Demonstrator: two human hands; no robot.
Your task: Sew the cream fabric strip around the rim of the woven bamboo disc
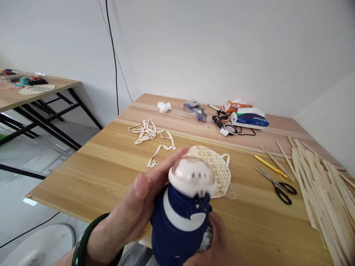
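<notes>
A dark blue bottle with a white band and a clear-domed white lid stands close to the camera, in front of the table edge. Its lid looks closed. Against its left side lies my left hand, fingers extended behind the lid and thumb raised; a dark green bangle circles that wrist. My right hand wraps round the bottle's lower right side, partly blurred, with something crumpled and greyish beside the palm. Behind the bottle, a round woven bamboo piece lies on the table, partly hidden by the lid.
On the wooden table lie white ribbon, black-handled scissors, a yellow pencil-like tool and many bamboo strips. Farther back are a tissue pack, a glue gun and plastic bags. A round white stool stands lower left.
</notes>
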